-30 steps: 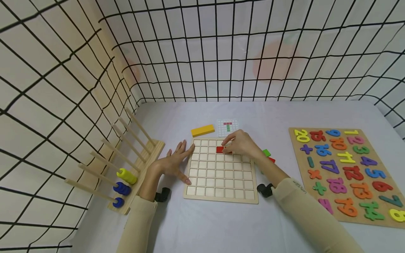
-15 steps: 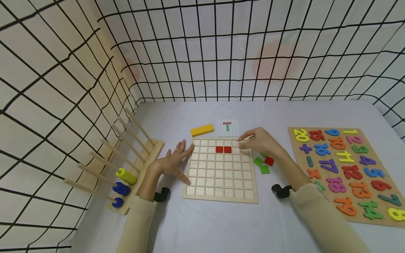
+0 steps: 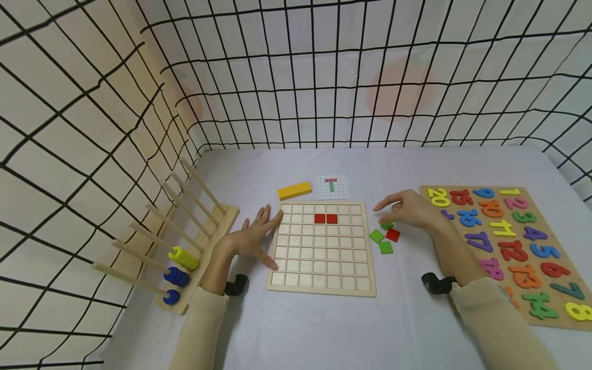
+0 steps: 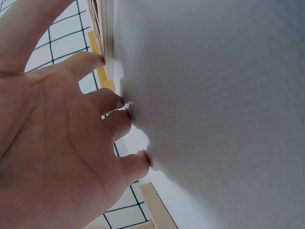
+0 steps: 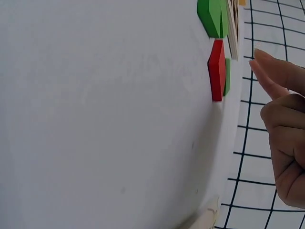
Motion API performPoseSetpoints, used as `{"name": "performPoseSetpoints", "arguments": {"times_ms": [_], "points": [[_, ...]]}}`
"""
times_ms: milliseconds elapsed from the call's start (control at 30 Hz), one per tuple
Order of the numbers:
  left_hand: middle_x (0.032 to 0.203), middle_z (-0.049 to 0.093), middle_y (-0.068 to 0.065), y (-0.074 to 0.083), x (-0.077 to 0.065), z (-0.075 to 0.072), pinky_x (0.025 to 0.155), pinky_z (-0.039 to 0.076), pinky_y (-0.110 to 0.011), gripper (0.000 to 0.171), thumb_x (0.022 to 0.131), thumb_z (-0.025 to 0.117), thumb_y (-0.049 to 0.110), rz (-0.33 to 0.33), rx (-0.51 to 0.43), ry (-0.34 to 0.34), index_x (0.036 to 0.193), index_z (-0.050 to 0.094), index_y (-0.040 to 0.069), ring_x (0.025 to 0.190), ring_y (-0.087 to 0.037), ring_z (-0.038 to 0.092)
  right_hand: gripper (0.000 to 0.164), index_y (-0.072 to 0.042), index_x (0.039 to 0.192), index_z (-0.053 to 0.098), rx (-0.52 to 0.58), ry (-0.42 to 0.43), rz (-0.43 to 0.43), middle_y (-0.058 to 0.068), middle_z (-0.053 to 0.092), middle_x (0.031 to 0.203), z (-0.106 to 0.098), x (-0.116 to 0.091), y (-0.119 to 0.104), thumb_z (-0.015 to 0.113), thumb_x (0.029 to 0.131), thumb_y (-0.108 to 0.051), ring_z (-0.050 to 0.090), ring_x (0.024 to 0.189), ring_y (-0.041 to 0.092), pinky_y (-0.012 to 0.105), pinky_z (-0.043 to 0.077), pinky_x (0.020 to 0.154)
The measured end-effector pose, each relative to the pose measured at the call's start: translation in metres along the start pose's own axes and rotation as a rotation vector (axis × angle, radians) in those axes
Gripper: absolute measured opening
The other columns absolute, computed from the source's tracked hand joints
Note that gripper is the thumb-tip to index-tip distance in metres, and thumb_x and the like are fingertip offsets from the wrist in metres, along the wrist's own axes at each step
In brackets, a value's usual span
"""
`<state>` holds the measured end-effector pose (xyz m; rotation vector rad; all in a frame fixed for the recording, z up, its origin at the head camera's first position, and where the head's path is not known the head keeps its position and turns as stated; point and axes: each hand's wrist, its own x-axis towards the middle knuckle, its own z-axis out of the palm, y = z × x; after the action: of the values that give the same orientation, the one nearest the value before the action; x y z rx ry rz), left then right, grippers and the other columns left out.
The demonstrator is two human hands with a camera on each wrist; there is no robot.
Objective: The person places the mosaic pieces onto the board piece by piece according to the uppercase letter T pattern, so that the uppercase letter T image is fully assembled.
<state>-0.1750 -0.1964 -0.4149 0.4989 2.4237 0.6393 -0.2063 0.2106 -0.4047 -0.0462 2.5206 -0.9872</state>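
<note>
A wooden grid board [image 3: 326, 293] lies flat, with two red square tiles [image 3: 326, 219] side by side in its second row from the top. My left hand [image 3: 252, 239] is spread, its index finger and thumb at the board's left edge; in the left wrist view, other fingertips rest on the white surface. My right hand [image 3: 411, 209] hovers above loose tiles right of the board, holding nothing, with index finger and thumb extended and slightly apart. Beneath it lie a red tile [image 3: 392, 235] and green tiles [image 3: 376, 236], one partly hidden by the hand.
Behind the board are a yellow bar [image 3: 295, 190] and a pattern card [image 3: 331, 186] showing a red and green T. A peg stand [image 3: 208, 237] with yellow and blue rings stands left; a number puzzle board [image 3: 504, 252] lies right. Black mesh [image 3: 314, 77] rises behind.
My right hand has left the board and moved right, over the loose tiles. Two red tiles it partly covered now show fully in the grid. My left hand has stayed still.
</note>
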Motion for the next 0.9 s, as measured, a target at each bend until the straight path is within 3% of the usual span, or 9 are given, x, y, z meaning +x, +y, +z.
{"name": "performPoseSetpoints", "arguments": {"times_ms": [167, 300, 700, 900], "points": [[0.170, -0.025, -0.017, 0.001, -0.001, 0.000, 0.128, -0.012, -0.063, 0.140, 0.067, 0.097, 0.033, -0.001, -0.006, -0.002, 0.168, 0.001, 0.018, 0.160, -0.033, -0.024, 0.039, -0.006, 0.125, 0.073, -0.023, -0.021, -0.055, -0.003, 0.038, 0.062, -0.008, -0.006, 0.011, 0.079, 0.090, -0.020, 0.040, 0.064, 0.016, 0.028, 0.030, 0.062], [0.170, -0.025, -0.018, 0.001, -0.001, 0.000, 0.127, -0.013, -0.063, 0.140, 0.067, 0.097, 0.032, 0.006, -0.013, -0.001, 0.168, 0.001, 0.017, 0.159, -0.033, -0.024, 0.039, -0.003, 0.125, 0.072, 0.011, -0.057, -0.079, -0.005, 0.032, 0.057, -0.013, -0.010, 0.019, 0.079, 0.089, -0.014, 0.031, 0.053, 0.011, 0.023, 0.025, 0.053], [0.169, -0.027, -0.018, -0.001, -0.002, 0.000, 0.127, -0.013, -0.064, 0.139, 0.070, 0.096, 0.032, 0.015, -0.012, -0.009, 0.168, -0.001, 0.017, 0.159, -0.033, -0.026, 0.038, -0.007, 0.119, 0.077, 0.051, -0.141, -0.001, -0.004, 0.033, 0.064, -0.012, -0.016, 0.028, 0.085, 0.082, -0.011, 0.036, 0.066, 0.016, 0.030, 0.026, 0.062], [0.169, -0.028, -0.018, -0.002, -0.002, 0.000, 0.126, -0.014, -0.065, 0.139, 0.070, 0.096, 0.031, 0.021, -0.024, -0.012, 0.168, -0.001, 0.017, 0.159, -0.034, -0.026, 0.037, -0.007, 0.119, 0.076, 0.028, -0.182, -0.016, -0.004, 0.033, 0.060, -0.013, -0.015, 0.030, 0.083, 0.082, -0.009, 0.033, 0.060, 0.014, 0.025, 0.025, 0.055]]}}
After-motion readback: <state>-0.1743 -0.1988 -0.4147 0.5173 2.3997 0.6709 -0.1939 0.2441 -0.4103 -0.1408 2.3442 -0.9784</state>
